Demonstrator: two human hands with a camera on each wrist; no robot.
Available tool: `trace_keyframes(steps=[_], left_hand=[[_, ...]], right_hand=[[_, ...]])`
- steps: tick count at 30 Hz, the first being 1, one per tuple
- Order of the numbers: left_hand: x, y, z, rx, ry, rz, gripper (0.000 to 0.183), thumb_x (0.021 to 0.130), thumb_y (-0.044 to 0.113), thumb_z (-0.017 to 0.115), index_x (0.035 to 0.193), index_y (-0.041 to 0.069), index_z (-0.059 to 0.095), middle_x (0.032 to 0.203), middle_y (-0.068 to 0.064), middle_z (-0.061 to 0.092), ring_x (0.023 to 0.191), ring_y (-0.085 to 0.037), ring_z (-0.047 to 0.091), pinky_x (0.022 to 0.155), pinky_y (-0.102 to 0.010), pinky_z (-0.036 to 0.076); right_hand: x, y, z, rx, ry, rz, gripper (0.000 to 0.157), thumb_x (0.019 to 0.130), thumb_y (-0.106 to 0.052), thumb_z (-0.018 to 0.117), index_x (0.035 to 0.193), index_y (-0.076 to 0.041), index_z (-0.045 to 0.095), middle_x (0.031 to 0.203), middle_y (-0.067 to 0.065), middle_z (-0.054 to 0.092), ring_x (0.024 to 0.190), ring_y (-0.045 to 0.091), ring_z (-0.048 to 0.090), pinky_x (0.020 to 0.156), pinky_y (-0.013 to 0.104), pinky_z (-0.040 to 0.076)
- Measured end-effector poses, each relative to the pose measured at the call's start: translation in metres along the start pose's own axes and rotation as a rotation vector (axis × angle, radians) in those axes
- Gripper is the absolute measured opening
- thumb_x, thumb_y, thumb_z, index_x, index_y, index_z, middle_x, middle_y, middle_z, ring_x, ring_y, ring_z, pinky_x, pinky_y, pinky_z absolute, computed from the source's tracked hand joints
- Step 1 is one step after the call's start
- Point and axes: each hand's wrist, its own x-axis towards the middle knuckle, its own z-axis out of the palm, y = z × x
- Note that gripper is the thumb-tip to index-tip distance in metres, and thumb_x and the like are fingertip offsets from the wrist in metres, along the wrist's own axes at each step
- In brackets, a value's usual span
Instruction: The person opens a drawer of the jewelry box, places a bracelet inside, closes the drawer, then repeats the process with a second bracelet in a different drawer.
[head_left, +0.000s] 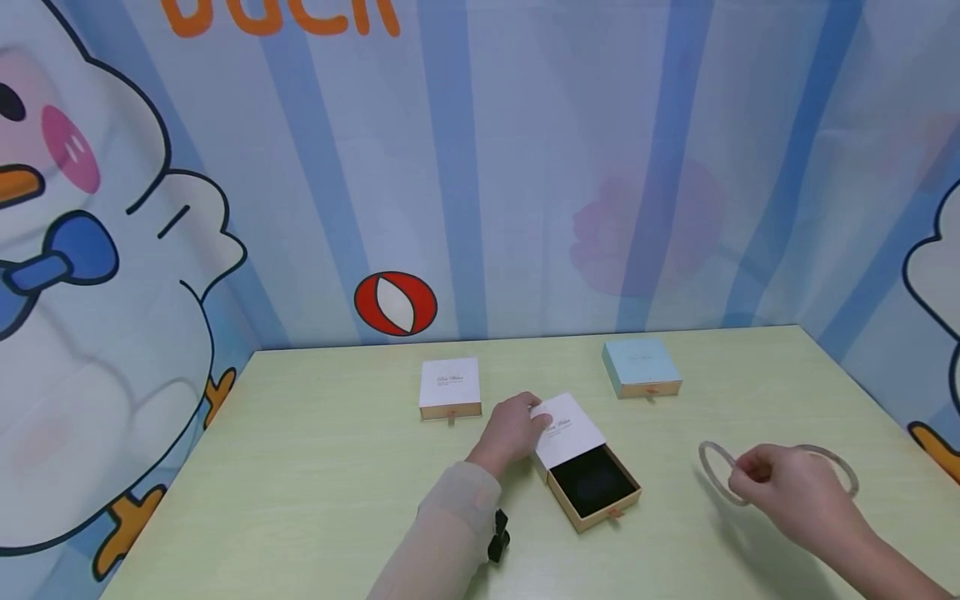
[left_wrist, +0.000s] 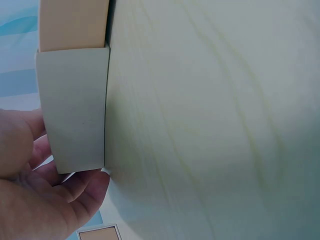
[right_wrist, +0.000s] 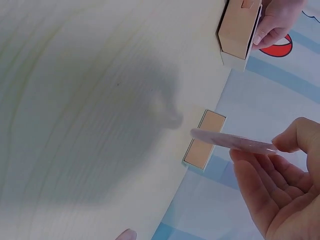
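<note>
In the head view, my left hand (head_left: 514, 432) grips the far end of a white drawer box (head_left: 567, 429), thumb on its printed top. The left wrist view shows fingers curled around the end of the box sleeve (left_wrist: 75, 110). The drawer (head_left: 594, 482) is slid partly out toward the near right, showing a black lining. To the right, my right hand (head_left: 798, 492) pinches a pale translucent bangle (head_left: 717, 475) between thumb and fingers, above the table. The right wrist view shows this bangle (right_wrist: 232, 141) edge-on. Another pale curved band (head_left: 836, 462) shows beyond the right hand.
A closed white box (head_left: 450, 385) stands at the back, left of the left hand. A closed light blue box (head_left: 642, 367) stands at the back right. Behind the pale wood-look table (head_left: 322, 467) hangs a printed blue-striped backdrop (head_left: 525, 167). A black bow (head_left: 498, 536) shows beside the left sleeve.
</note>
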Motion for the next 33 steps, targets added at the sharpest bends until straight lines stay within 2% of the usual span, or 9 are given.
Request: trace_keyframes(steps=[7,33], left_hand=[[-0.001,0.0,0.0,-0.002,-0.006,-0.008,0.034,0.096,0.024,0.056,0.124,0.006,0.057,0.119,-0.01,0.062,0.091,-0.02,0.053,0.083,-0.035,0.045],[0.001,-0.001,0.002,-0.003,0.003,0.002,0.035,0.095,0.025,0.056,0.125,0.006,0.056,0.119,-0.01,0.062,0.092,-0.02,0.054,0.086,-0.036,0.046]], right_hand=[[-0.001,-0.003,0.0,-0.04,-0.029,-0.022,0.017,0.085,-0.017,0.061,0.089,-0.004,0.071,0.074,-0.002,0.069,0.062,0.009,0.057,0.053,0.025,0.043],[-0.004,-0.013,0.004,0.012,0.034,-0.087,0.018,0.085,-0.013,0.061,0.092,-0.001,0.072,0.078,0.002,0.071,0.068,0.012,0.061,0.055,0.022,0.045]])
